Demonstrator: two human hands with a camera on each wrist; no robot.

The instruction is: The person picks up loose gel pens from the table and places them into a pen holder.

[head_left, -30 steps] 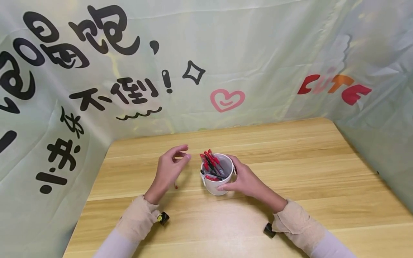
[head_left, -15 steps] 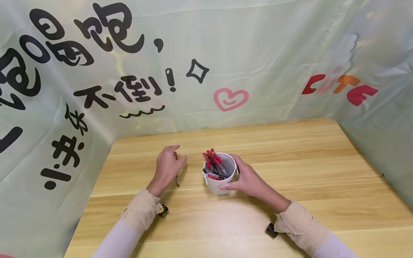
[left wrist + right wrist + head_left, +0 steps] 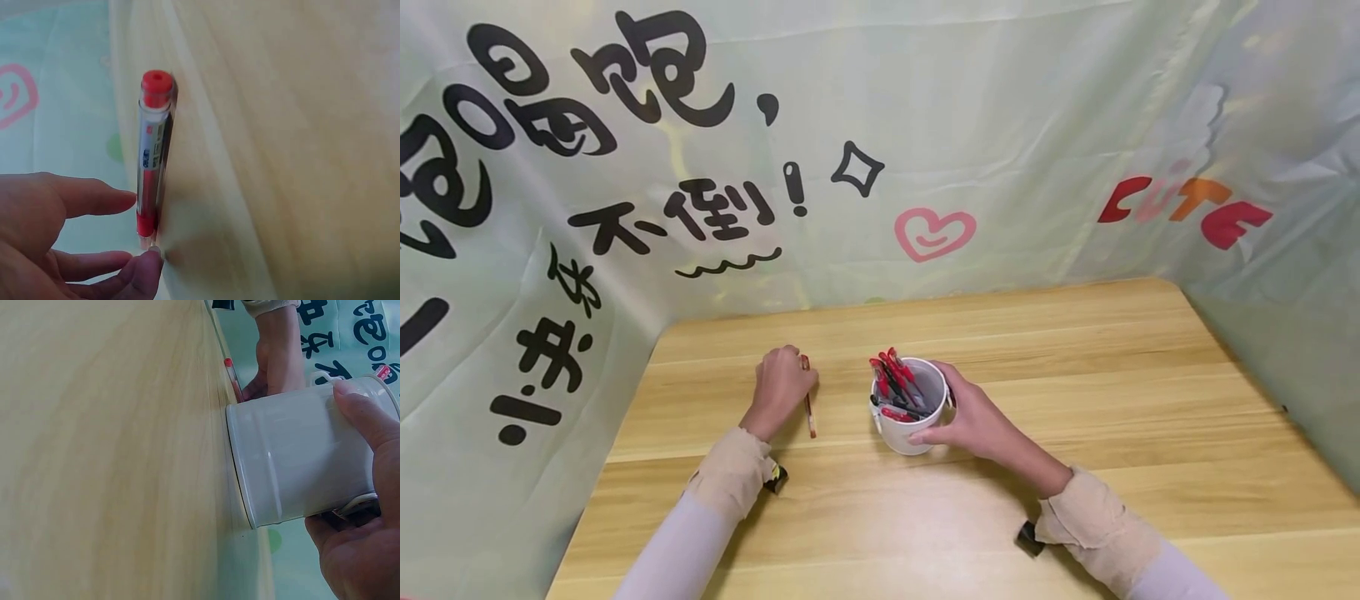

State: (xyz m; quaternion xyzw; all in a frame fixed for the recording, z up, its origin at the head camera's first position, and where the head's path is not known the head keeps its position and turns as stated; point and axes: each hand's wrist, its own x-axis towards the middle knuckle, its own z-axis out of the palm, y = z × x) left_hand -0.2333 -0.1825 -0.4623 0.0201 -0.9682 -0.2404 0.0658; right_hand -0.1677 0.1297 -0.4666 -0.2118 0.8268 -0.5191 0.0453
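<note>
A clear-barrelled red gel pen (image 3: 153,150) lies on the table, pointing toward the near edge. My left hand (image 3: 780,387) is at its far end, with the thumb and curled fingertips pinching the pen there; the left wrist view shows the digits at its lower part. My right hand (image 3: 973,417) grips the side of a white metal bucket (image 3: 300,456), thumb in front and fingers behind. The bucket stands upright on the table and holds several red and black pens (image 3: 895,387). Its inner bottom is hidden.
The wooden table (image 3: 1075,367) has a light grain and a rounded far right corner. A pale printed cloth (image 3: 1022,167) with black characters and a pink heart hangs behind and along both sides. Black wrist devices (image 3: 1030,539) sit under the sleeves.
My left hand has moved slightly left and lowered onto the pen, its fingers going from spread to curled. The right hand keeps its grip on the bucket, which stays in place.
</note>
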